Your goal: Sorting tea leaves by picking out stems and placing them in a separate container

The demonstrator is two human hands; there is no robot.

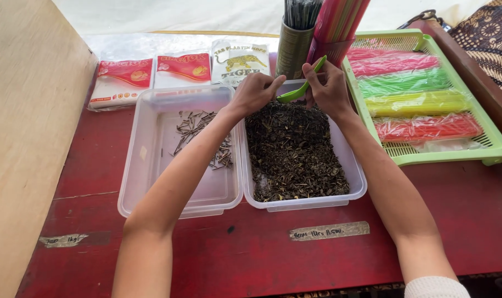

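Nearest me, on the red table (262, 259), sit two clear tubs side by side: the left tub (151, 182) with a few twigs (198, 135), the right tub (339, 160) full of dark dried leaves (292, 149). Over its far edge my left hand (253, 91) and right hand (328, 88) both pinch a green scoop (300, 88); its long axis slants from lower left up to the right. Beyond stand a tin (292, 49) of straws, packets (179, 69), and, to the right, a green tray (482, 132) of coloured straw bundles.
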